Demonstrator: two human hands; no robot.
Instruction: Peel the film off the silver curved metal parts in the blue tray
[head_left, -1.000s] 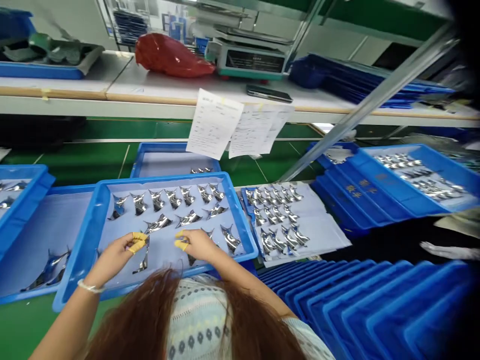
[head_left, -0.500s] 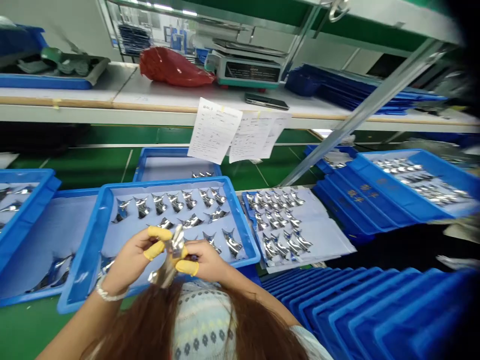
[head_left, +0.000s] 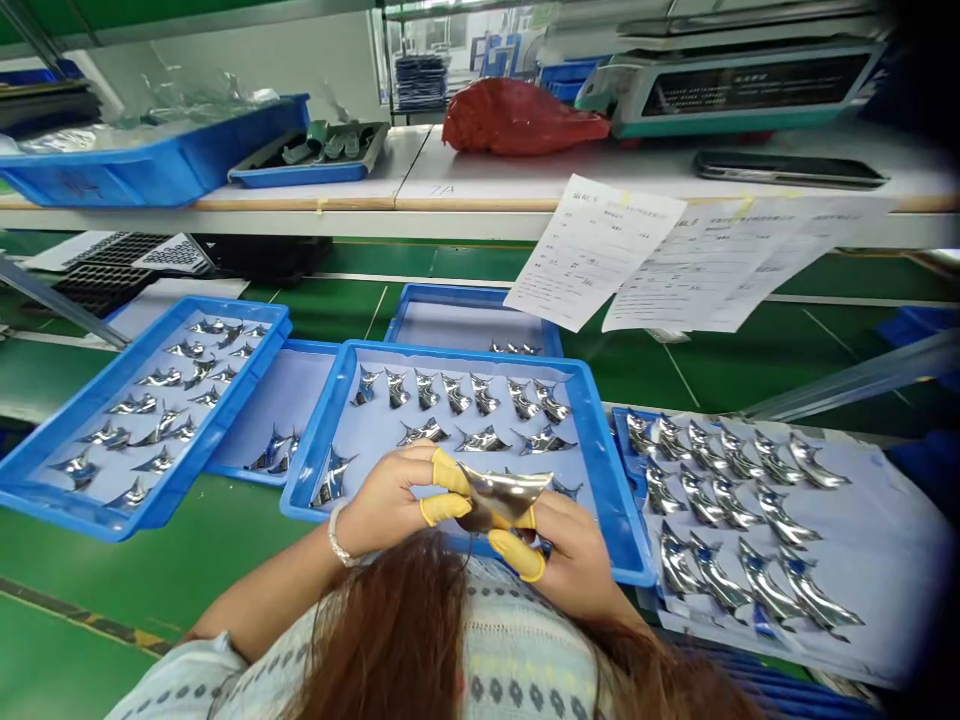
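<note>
Between my hands is a shiny curved metal piece (head_left: 506, 492), held close to my chest above the near edge of a blue tray (head_left: 457, 345). My left hand (head_left: 401, 497) pinches its left end with yellow-cotted thumb and finger. My right hand (head_left: 566, 550) grips it from below and the right, also in yellow finger cots; part of its grip is hidden behind the piece. Several similar polished pieces (head_left: 484, 395) lie in rows on the tray's pale lining. More of them (head_left: 765, 570) rest in rows on a paper-covered stack at the right.
At the left stands another blue tray (head_left: 22, 480) of metal pieces, overlapping a lower tray (head_left: 247, 470). Paper sheets (head_left: 592, 250) hang from the shelf edge. On the shelf are a red bag (head_left: 517, 118), a scale (head_left: 750, 90) and a phone (head_left: 787, 170).
The view has swung left, bringing the left tray fully into sight. Both hands still hold the metal piece, which is now turned more sideways, with its broad shiny side showing.
</note>
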